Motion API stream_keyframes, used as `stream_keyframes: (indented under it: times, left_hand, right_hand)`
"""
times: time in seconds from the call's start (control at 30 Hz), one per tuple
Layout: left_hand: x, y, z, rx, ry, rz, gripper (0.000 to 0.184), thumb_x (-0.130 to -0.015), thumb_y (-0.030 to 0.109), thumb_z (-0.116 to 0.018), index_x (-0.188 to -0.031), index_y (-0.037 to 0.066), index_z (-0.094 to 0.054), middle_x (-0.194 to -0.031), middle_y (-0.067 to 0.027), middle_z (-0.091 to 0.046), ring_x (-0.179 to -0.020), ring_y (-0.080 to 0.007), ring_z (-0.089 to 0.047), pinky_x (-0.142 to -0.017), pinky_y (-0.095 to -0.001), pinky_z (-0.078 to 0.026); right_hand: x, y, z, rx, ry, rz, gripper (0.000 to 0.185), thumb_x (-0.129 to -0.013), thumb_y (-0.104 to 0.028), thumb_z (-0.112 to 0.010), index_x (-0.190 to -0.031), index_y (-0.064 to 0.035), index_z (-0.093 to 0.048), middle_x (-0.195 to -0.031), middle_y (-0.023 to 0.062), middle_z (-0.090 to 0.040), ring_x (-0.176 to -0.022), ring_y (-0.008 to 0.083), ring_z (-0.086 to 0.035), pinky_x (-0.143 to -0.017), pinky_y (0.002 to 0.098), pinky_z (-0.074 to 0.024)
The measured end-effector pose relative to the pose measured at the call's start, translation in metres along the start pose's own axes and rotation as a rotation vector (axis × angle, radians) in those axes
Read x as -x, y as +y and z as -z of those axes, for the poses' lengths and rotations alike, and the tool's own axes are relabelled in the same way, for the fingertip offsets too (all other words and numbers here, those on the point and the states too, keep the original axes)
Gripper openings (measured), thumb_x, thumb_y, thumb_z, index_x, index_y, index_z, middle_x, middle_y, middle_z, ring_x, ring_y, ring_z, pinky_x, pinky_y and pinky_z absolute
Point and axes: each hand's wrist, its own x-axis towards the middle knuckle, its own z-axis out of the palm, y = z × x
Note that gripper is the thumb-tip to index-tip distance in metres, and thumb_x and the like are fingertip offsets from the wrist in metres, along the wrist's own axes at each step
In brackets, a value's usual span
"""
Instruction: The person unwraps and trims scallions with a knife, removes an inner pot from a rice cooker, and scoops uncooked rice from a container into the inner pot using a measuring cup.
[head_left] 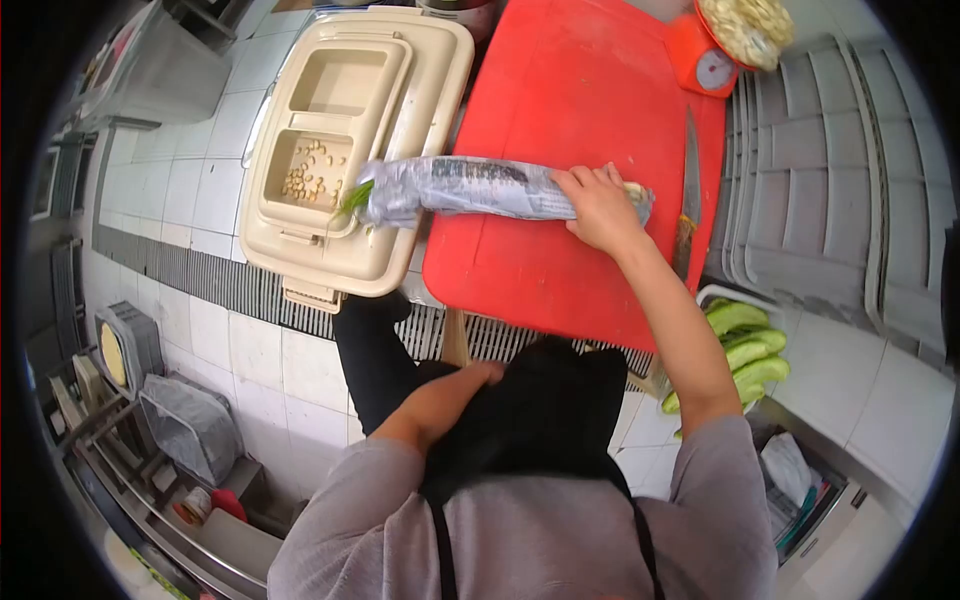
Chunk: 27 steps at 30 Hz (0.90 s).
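A long bundle of greens wrapped in printed plastic or paper (490, 188) lies across the red cutting board. Its left end reaches over the beige lidded container (440, 70), with green leaves (357, 197) sticking out. Pale ends show at the right. My right hand (602, 208) has its fingers curled over the bundle near that right end. Down by the black apron at my lap is my left hand (488, 373), apart from the bundle; its fingers are mostly hidden. Right of my right hand, a long knife (691, 165) rests on the board.
The red cutting board (530, 270) fills the centre. Small pale pieces (312, 175) lie in the container lid's lower recess. An orange scale (700, 62) holds pale food at the upper right. Green gourd-like vegetables (745, 350) fill a tray beside grey crates (810, 180).
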Motion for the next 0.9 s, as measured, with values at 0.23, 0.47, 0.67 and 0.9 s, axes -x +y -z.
stream_keyframes:
  times: [0.23,0.47,0.67,0.9]
  left_hand:
    - [0.014,-0.033,0.057,-0.237,0.085,-0.452,0.045,-0.069,0.038,-0.059,-0.102,0.007,-0.06,-0.102,-0.0201,-0.059,-0.098,-0.0327,-0.055,-0.082,-0.0364,-0.044]
    - [0.025,-0.03,0.078,-0.469,0.2,-0.29,0.04,-0.07,0.03,-0.06,-0.103,0.008,-0.059,-0.103,-0.0188,-0.059,-0.098,-0.0323,-0.055,-0.081,-0.0379,-0.044]
    - [0.18,0.058,0.09,-0.369,0.919,-0.675,0.024,-0.074,0.015,-0.058,-0.096,0.007,-0.058,-0.096,-0.0136,-0.058,-0.09,-0.0305,-0.056,-0.077,-0.04,-0.045]
    - [0.22,0.084,0.14,-0.644,1.557,-0.724,0.048,-0.067,0.021,-0.067,-0.11,0.007,-0.05,-0.103,-0.0137,-0.054,-0.097,-0.0323,-0.05,-0.086,-0.0403,-0.038]
  right_hand:
    - [0.069,-0.037,-0.034,-0.085,0.166,0.04,0.038,-0.063,-0.001,-0.056,-0.099,-0.0105,-0.059,-0.094,0.0069,-0.055,-0.092,0.0273,-0.052,-0.082,0.0381,-0.0426]
    - [0.086,-0.038,-0.041,-0.303,0.538,-0.041,0.036,-0.064,0.002,-0.049,-0.097,-0.0066,-0.061,-0.09,0.0125,-0.061,-0.083,0.0283,-0.058,-0.076,0.0342,-0.0459]
    - [0.082,-0.038,0.04,-0.611,0.579,-0.117,0.027,-0.072,-0.002,-0.049,-0.096,-0.0016,-0.061,-0.088,0.0119,-0.064,-0.082,0.0184,-0.061,-0.076,0.0266,-0.0443]
    - [0.023,0.026,0.059,-0.4,0.487,-0.334,0.031,-0.071,-0.023,-0.06,-0.097,-0.0055,-0.062,-0.09,0.0151,-0.063,-0.089,0.0286,-0.059,-0.076,0.0357,-0.0452]
